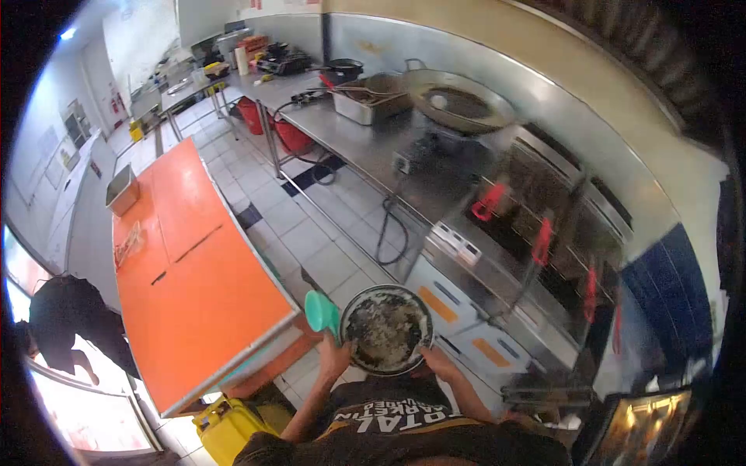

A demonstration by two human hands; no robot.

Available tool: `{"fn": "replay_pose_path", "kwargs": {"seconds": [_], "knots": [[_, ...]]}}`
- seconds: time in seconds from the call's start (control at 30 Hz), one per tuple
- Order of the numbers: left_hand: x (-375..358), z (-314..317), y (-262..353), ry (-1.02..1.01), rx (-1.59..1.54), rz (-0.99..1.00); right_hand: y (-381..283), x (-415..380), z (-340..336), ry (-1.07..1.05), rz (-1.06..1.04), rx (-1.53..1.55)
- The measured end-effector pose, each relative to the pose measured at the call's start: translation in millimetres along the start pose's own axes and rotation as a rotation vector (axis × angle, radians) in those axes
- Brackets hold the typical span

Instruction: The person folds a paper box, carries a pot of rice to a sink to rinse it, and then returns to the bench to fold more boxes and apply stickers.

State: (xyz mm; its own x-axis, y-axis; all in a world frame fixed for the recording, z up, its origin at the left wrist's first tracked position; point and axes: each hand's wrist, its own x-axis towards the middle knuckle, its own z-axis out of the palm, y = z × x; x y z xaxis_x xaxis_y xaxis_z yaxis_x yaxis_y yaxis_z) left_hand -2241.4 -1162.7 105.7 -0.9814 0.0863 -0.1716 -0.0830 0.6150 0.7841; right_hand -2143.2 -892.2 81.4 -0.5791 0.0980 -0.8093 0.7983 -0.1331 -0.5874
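In front of my chest I hold a round metal bowl (pixel 359 296) whose inside shows a dark surface with a whitish, crumbly or foamy layer. My left hand (pixel 335 359) grips its left rim, thumb over the edge. A turquoise plastic cup (pixel 320 311) sticks up at that same hand, beside the bowl, and seems held with it; its lower end is hidden by the fingers. On the right rim, my right hand (pixel 440 362) is closed with its thumb on top. The undersides of both grips are out of sight.
An orange-topped table (pixel 233 299) stands at left, with a metal container (pixel 122 190) on it. At right are deep fryers with red-handled baskets (pixel 542 242). Along the wall, a steel counter (pixel 365 144) carries a large wok (pixel 458 101). A yellow bin (pixel 233 427) stands low left.
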Motion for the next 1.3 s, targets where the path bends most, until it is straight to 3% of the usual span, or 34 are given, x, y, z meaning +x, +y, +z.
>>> {"fn": "replay_pose_path", "kwargs": {"seconds": [0.03,0.07,0.13,0.17,0.3,0.33,0.4,0.43,0.47,0.53,0.63,0.67,0.7,0.83,1.03,1.13,1.23,1.3], "knots": [[6,-24,-27,0.036,-0.008,0.088,17,18,33,0.004,-0.106,-0.136],[36,-21,-25,0.041,-0.006,0.104,14,64,16,-0.021,-0.196,-0.274],[102,-19,-11,0.052,-0.079,0.085,-67,81,18,-0.081,-0.058,-0.027],[134,-15,-5,0.056,-0.121,0.074,-102,94,23,0.021,-0.155,-0.234],[225,-41,36,0.178,-0.345,-0.184,-171,211,16,0.178,-0.454,-0.625],[255,-28,9,0.510,-0.024,0.173,-187,242,16,0.188,-0.541,-0.715],[284,-52,48,0.586,0.053,0.184,-243,299,21,0.151,-0.625,-0.853],[307,-62,65,0.626,0.088,0.195,-304,296,29,0.015,-0.364,-0.798],[330,-62,58,0.480,0.177,0.200,-352,297,40,-0.046,-0.311,-0.794],[351,-96,54,0.319,0.228,0.072,-340,363,92,-0.060,-0.375,-0.522],[442,-89,28,0.190,0.290,-0.042,-403,432,137,-0.251,-0.505,-0.555],[474,-93,19,0.147,0.313,-0.085,-422,456,153,-0.275,-0.638,-0.715],[507,-101,9,0.102,0.342,-0.123,-451,459,179,-0.276,-0.605,-0.775],[627,-155,-25,0.182,0.459,-0.125,-575,475,287,-0.256,-0.461,-0.904],[799,-244,-75,0.227,0.575,-0.180,-717,539,401,-0.259,-0.454,-0.854],[893,-284,-93,0.191,0.623,-0.159,-755,632,447,-0.181,-0.478,-0.739],[977,-324,-97,0.221,0.640,-0.076,-848,664,496,-0.268,-0.402,-0.808],[1033,-363,-84,0.283,0.547,-0.030,-897,717,527,-0.359,-0.283,-0.675]]}}
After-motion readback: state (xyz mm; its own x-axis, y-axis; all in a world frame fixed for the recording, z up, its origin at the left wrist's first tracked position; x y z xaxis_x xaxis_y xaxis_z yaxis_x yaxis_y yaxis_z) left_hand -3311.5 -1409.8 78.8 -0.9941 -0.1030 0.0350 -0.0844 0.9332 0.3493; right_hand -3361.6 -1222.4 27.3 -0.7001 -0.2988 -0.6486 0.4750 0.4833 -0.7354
